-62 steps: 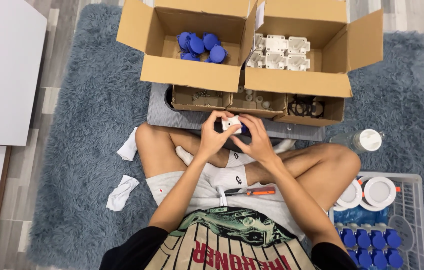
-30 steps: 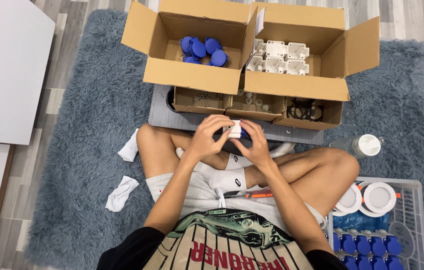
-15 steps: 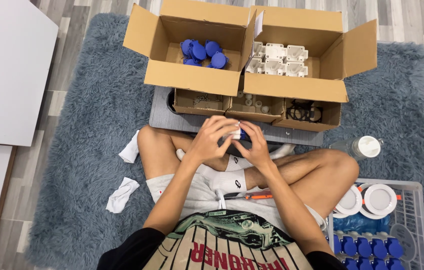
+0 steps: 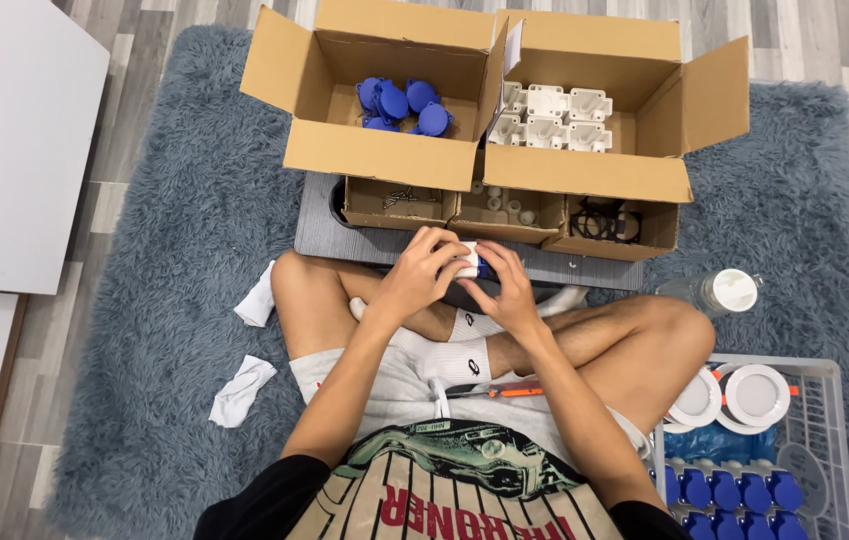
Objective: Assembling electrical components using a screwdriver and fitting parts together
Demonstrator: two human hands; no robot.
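Observation:
I sit cross-legged on a grey shaggy rug. Both hands meet above my shins. My left hand and my right hand together grip a small white and blue plastic part, mostly hidden by the fingers. Just beyond the hands lies a grey board carrying small cardboard trays. Behind them stand two open cartons: the left one holds several blue caps, the right one holds several white housings.
A clear bottle with a white lid lies right of my knee. A wire basket at lower right holds blue parts and white round discs. Two white cloths lie on the rug at left. An orange-handled tool rests in my lap. White panels lie at the left.
My hands stayed together on the small part, turning and shifting it slightly. The view has drifted a little; nothing else moved.

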